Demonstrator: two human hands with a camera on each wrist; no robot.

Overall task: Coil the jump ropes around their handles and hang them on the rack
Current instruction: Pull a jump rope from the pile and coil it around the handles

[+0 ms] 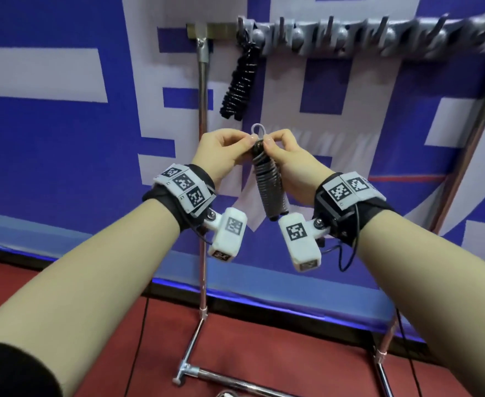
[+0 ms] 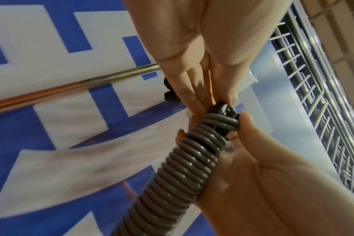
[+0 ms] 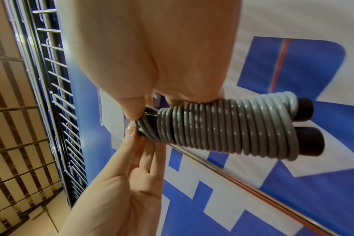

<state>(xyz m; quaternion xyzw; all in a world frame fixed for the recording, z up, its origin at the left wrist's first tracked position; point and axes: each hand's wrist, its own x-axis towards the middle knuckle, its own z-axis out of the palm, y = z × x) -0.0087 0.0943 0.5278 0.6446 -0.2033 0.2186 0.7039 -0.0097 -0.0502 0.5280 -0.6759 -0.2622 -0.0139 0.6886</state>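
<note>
A grey jump rope point(image 1: 270, 184) is wound tightly round its two black handles and held upright in front of the rack. A small loop of rope point(image 1: 257, 129) sticks up from the top of the bundle. My left hand point(image 1: 248, 138) pinches the rope at the top end, seen also in the left wrist view point(image 2: 202, 89). My right hand point(image 1: 268, 141) grips the coil point(image 3: 222, 127) with the palm against it and its fingertips at the same top end. The black handle ends point(image 3: 309, 140) poke out below. A black coiled rope point(image 1: 239, 84) hangs from the rack's leftmost hook.
The grey hook rail point(image 1: 350, 38) runs along the top, on chrome poles point(image 1: 203, 110) with a floor bar point(image 1: 195, 371). Several hooks to the right of the black rope are bare. A blue and white banner is behind, with red floor below. A wire grid point(image 2: 317, 95) stands at the side.
</note>
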